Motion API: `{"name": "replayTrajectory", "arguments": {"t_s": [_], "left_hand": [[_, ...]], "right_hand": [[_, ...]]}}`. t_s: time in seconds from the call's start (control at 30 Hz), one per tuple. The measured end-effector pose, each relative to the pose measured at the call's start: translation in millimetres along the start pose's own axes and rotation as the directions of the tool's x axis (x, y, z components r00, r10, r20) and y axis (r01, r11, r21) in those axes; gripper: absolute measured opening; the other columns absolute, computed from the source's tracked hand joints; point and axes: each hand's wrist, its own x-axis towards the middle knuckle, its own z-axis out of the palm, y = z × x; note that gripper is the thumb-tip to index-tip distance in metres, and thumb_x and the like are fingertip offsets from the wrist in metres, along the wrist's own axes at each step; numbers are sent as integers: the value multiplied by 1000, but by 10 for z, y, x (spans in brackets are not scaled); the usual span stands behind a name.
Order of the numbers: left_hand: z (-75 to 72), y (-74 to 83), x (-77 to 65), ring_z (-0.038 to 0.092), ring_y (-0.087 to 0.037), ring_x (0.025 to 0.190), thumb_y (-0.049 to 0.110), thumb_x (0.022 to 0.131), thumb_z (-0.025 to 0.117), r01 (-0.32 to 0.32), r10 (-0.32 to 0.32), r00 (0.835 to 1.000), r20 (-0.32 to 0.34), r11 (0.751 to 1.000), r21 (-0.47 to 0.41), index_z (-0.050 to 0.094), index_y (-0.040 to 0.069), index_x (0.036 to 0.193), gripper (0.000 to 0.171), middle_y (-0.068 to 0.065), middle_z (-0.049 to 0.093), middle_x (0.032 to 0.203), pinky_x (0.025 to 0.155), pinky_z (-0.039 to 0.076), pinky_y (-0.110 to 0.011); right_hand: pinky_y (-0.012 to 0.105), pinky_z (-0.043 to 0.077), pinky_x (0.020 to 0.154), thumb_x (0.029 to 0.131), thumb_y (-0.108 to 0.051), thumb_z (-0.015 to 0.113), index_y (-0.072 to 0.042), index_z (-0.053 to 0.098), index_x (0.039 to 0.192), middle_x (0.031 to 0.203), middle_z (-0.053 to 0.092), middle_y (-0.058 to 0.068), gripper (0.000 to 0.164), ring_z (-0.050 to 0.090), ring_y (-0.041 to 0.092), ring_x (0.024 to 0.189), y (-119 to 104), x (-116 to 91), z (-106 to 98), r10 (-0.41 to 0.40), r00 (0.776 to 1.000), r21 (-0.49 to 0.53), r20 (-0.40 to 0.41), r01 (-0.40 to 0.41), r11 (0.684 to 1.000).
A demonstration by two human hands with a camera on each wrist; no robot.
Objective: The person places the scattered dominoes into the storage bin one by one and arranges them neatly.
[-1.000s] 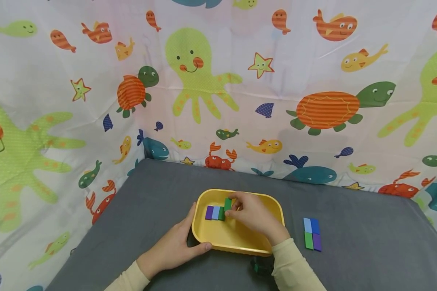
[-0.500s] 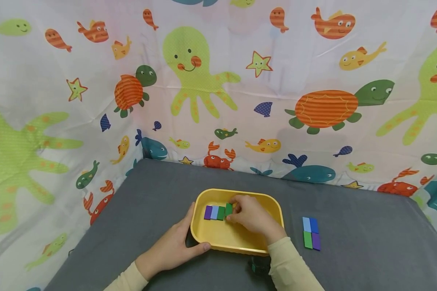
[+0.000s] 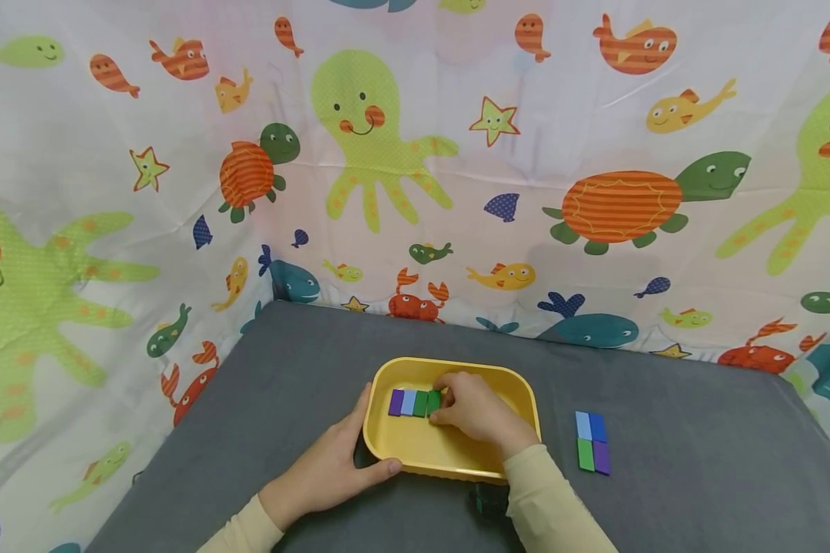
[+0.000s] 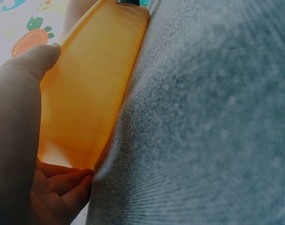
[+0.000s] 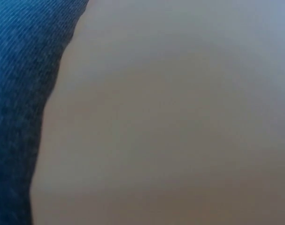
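Left hand (image 3: pixel 328 468): grips the left end of the yellow tray (image 3: pixel 415 445), thumb at the near rim.
Right hand (image 3: pixel 480 411): pinches a green tile (image 3: pixel 434 402) inside the tray.
Row, right to left: the pinched tile, just beside a second green tile (image 3: pixel 420 403), then a light-blue tile (image 3: pixel 408 402) and a purple tile (image 3: pixel 396 402).
Grey cloth (image 3: pixel 698 445): bears the tray and, well right, a two-by-two tile block (image 3: pixel 585 455).
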Motion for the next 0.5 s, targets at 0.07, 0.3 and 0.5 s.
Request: {"name": "replayTrajectory", "arguments": {"t_s": [0.07,0.3,0.5], "left_hand": [[-3,-3,0,39,-28,159,75,92,74,3,-3,1000,0,1000,-4,1,20,177,125,-4,28,178,124,39,-58],[-2,6,4,39,-29,158,74,92,75,22,-22,1000,0,1000,-5,1,22,177,125,-5,29,178,124,39,-58],[11,10,3,40,-31,158,74,92,75,29,-29,1000,2,1000,1,2,19,177,125,-7,30,177,123,39,-60]], "right_hand": [[36,55,76,91,-15,92,0,74,127,91,64,5,44,60,23,84,-2,17,5,-2,1000,-8,8,2,1000],[36,56,78,92,-14,91,1,73,128,92,64,5,44,60,23,86,-57,19,7,5,1000,-18,20,-4,1000],[37,55,77,92,-15,91,0,73,128,91,63,5,43,60,23,85,-84,0,5,6,1000,-33,24,-5,999]]}}
